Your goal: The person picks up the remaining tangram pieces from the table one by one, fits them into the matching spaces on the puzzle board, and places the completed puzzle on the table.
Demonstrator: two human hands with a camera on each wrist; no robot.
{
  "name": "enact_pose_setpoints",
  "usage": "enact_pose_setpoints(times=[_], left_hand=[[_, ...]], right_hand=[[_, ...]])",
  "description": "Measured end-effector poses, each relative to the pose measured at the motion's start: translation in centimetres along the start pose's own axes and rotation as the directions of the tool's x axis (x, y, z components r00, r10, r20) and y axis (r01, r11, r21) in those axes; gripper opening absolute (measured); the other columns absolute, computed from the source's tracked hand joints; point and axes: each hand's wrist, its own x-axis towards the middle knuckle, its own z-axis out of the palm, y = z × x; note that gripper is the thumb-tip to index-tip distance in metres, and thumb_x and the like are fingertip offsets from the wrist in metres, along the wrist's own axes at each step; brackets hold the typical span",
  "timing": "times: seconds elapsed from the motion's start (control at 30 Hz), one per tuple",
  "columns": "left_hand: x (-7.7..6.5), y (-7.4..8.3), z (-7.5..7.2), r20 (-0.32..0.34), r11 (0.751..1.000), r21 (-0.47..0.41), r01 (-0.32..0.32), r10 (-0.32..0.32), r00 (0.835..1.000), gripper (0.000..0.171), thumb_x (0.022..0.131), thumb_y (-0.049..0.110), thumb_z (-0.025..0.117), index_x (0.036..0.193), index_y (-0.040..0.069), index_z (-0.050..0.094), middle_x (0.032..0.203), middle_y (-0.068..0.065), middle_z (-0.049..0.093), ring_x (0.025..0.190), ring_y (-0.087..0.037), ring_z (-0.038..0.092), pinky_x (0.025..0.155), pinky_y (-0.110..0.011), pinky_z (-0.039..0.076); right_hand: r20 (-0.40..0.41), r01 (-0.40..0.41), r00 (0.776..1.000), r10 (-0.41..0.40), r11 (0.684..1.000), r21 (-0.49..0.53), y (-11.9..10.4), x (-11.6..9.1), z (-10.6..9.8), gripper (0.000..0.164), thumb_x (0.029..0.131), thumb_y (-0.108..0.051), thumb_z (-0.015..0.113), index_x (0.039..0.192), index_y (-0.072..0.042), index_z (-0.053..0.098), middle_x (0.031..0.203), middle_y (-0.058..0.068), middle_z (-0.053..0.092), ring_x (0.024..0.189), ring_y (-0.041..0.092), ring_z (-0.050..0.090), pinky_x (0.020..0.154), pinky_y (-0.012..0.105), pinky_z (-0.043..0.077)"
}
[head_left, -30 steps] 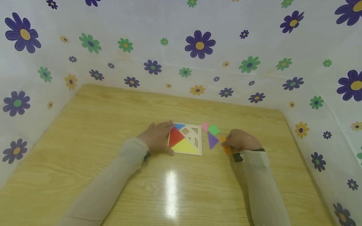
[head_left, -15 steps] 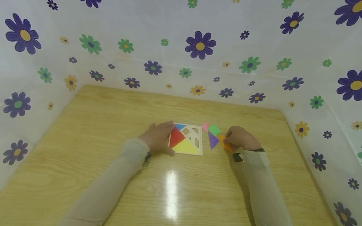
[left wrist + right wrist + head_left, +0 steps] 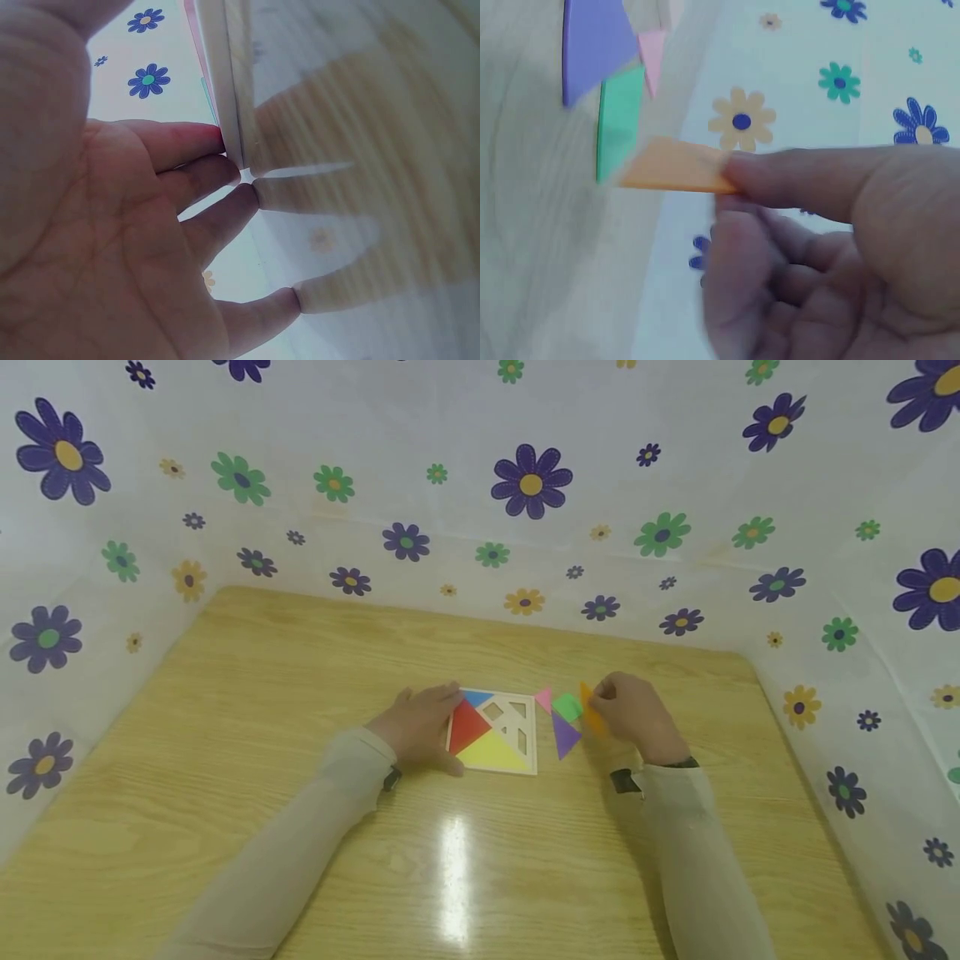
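Observation:
My right hand [image 3: 637,714] pinches an orange tangram piece [image 3: 676,166] between thumb and fingertips, holding it up off the table and tilted. My left hand [image 3: 416,725] lies along the left side of a square wooden tangram board [image 3: 533,743], fingertips at its edge. Set in the board are a red triangle [image 3: 468,727], a yellow triangle [image 3: 492,754] and a blue triangle [image 3: 476,697]; its right part shows bare wood with cut-out openings. Between board and right hand lie a pink triangle [image 3: 544,699], a green piece [image 3: 567,707] and a purple triangle [image 3: 565,737].
The wood-grain table [image 3: 360,877] carries a bright light reflection near its front. A white flower-print sheet [image 3: 450,452] encloses the table at the back and both sides. Dark bands show at both wrists, under long light sleeves [image 3: 697,852].
My right hand has picked the orange piece up from the table, tipping it upright and moving it away from me beside the green piece. The left hand and board stay put.

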Motion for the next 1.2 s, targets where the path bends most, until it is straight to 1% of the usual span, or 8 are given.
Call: enact_pose_setpoints(times=[0.1,0.17,0.3,0.4,0.63,0.8,0.93,1.2], left_hand=[[-0.1,0.1,-0.1,-0.004,1.000,0.006,-0.001,0.001,1.000,0.119,0.076,0.063,0.083,0.166,0.013,0.023,0.173,-0.003,0.018,0.159,-0.025,0.017,0.125,-0.063,0.012],[-0.2,0.2,-0.2,-0.007,1.000,0.008,-0.006,0.006,1.000,0.119,0.076,0.063,0.083,0.166,0.012,0.023,0.173,-0.004,0.019,0.159,-0.026,0.018,0.125,-0.063,0.012],[-0.3,0.3,-0.1,-0.004,1.000,0.014,-0.008,0.008,1.000,0.118,0.077,0.062,0.083,0.166,0.012,0.023,0.173,-0.005,0.019,0.159,-0.026,0.019,0.125,-0.063,0.013],[-0.4,0.3,0.0,-0.001,1.000,0.017,-0.010,0.010,1.000,0.118,0.077,0.062,0.083,0.166,0.012,0.023,0.173,-0.005,0.019,0.159,-0.027,0.019,0.125,-0.063,0.014],[-0.4,0.3,-0.2,-0.001,1.000,0.017,-0.008,0.008,1.000,0.120,0.076,0.063,0.084,0.166,0.012,0.023,0.173,-0.005,0.019,0.159,-0.027,0.019,0.125,-0.063,0.014],[-0.4,0.3,-0.2,0.000,1.000,0.013,-0.006,0.006,1.000,0.119,0.076,0.063,0.084,0.166,0.013,0.023,0.173,-0.004,0.018,0.159,-0.026,0.018,0.125,-0.063,0.013],[-0.4,0.3,-0.1,-0.009,1.000,0.010,-0.011,0.011,1.000,0.118,0.076,0.061,0.085,0.165,0.011,0.024,0.172,-0.006,0.020,0.158,-0.028,0.020,0.124,-0.064,0.014],[-0.4,0.4,-0.2,-0.007,1.000,0.028,-0.011,0.011,1.000,0.118,0.077,0.062,0.083,0.165,0.011,0.024,0.172,-0.006,0.020,0.158,-0.028,0.020,0.124,-0.064,0.016]], right_hand=[[-0.098,0.052,0.994,-0.049,0.998,0.028,-0.5,0.1,0.6,0.026,0.104,-0.023,0.060,0.115,0.000,0.065,0.110,0.017,0.069,0.089,0.028,0.064,0.075,0.038,0.054],[-0.139,0.088,0.987,-0.081,0.995,0.044,-0.8,0.2,1.0,0.026,0.104,-0.025,0.062,0.114,-0.001,0.066,0.109,0.015,0.070,0.095,0.029,0.064,0.078,0.040,0.054],[-0.166,0.124,0.980,-0.110,0.989,0.075,-1.4,0.2,1.5,0.025,0.103,-0.027,0.064,0.112,-0.004,0.068,0.104,0.012,0.070,0.095,0.030,0.063,0.076,0.040,0.054],[-0.148,0.139,0.981,-0.126,0.987,0.084,-1.6,0.2,1.9,0.023,0.103,-0.027,0.065,0.111,-0.005,0.068,0.103,0.012,0.071,0.096,0.029,0.063,0.076,0.040,0.054],[-0.080,0.158,0.986,-0.148,0.978,0.136,-1.9,0.6,2.7,0.021,0.100,-0.028,0.068,0.107,-0.008,0.070,0.107,0.010,0.072,0.099,0.029,0.065,0.084,0.042,0.055],[-0.053,0.190,0.982,-0.183,0.970,0.155,-2.1,0.9,3.5,0.022,0.099,-0.029,0.070,0.106,-0.009,0.072,0.103,0.008,0.072,0.095,0.026,0.065,0.086,0.044,0.054],[-0.022,0.204,0.979,-0.204,0.966,0.161,-2.2,1.2,4.2,0.022,0.098,-0.030,0.072,0.105,-0.009,0.073,0.101,0.006,0.073,0.095,0.025,0.065,0.089,0.044,0.054],[0.041,0.154,0.986,-0.163,0.975,0.159,-2.3,1.4,4.9,0.024,0.096,-0.033,0.074,0.105,-0.010,0.072,0.097,0.005,0.071,0.083,0.022,0.061,0.075,0.035,0.052]])
